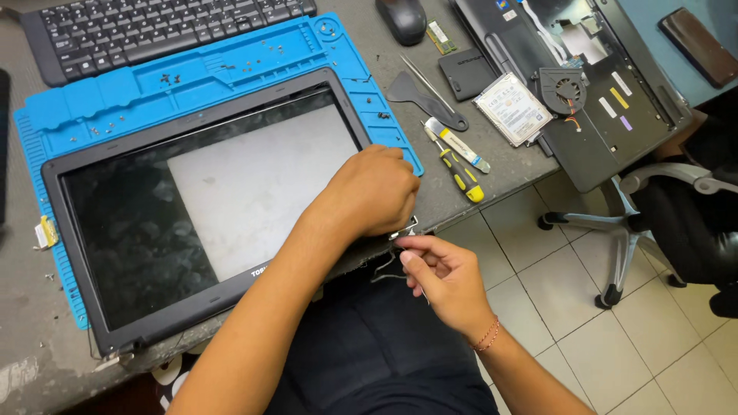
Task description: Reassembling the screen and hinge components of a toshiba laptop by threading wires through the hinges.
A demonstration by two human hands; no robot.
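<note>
**Two hands at the corner of a laptop screen**

Your right hand [446, 280] is closest to you. It hangs just off the edge of the surface [492, 173], above the tiled floor [607, 353]. Its thumb and fingers are pinched together at a small metal hinge piece [405, 228] that sticks out of the screen's corner. Thin dark wires [384, 269] hang just below that pinch. A thin bracelet [487, 335] sits on this wrist.

Your left hand [377, 192] is right above your right hand, almost touching it. It is curled shut and presses down on the near corner of the laptop screen panel [207, 207]. You cannot see what is under its fingers.

The screen panel stretches away to the left of your left hand. It lies flat, glass up, on a blue work mat [184, 73]. Tiny screws [166, 78] sit in the mat's trays, past the screen.

Just to the right of your left hand lies a yellow and black screwdriver [460, 173]. Beyond it are a grey and yellow tool [457, 144], metal tweezers [425, 82] and a black plastic pry tool [419, 97]. Farther right sits a silver hard drive [513, 107], next to the opened laptop base [592, 84] with its small round fan [563, 90].

Far past your hands are a black keyboard [154, 27] and a black mouse [401, 18]. An office chair [661, 207] stands on the floor to the right of your right hand.
</note>
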